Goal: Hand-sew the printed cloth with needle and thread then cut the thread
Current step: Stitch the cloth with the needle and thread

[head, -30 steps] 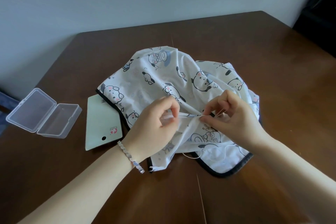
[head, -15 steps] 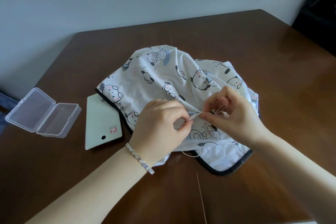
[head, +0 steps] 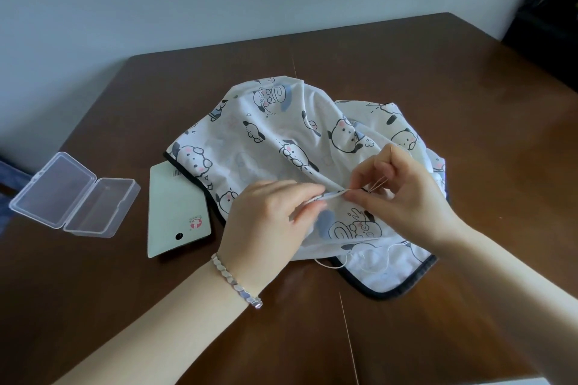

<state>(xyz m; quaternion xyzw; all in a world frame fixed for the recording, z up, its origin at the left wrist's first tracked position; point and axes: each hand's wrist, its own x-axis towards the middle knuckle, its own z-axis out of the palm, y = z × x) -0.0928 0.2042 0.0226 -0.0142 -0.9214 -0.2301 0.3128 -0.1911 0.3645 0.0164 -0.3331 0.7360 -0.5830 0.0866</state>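
Note:
A white printed cloth (head: 281, 128) with cartoon dogs and dark piping lies bunched in the middle of the brown table. My left hand (head: 269, 222) pinches a raised fold of the cloth from the left. My right hand (head: 403, 194) meets it from the right, thumb and forefinger closed at the fold's end on the needle, which is barely visible. Pale thread (head: 377, 186) runs under the right fingers, and a loose loop of thread (head: 331, 265) lies at the cloth's near edge.
An open clear plastic box (head: 75, 194) sits at the left. A pale green flat card (head: 176, 212) lies beside it, partly under the cloth. The table's (head: 469, 87) far and left edges meet a grey wall. A dark object stands at the far right.
My left hand slid right along the fold and turned palm down, closing up to the right hand. My right hand stayed at the fold's end, fingers lifting slightly.

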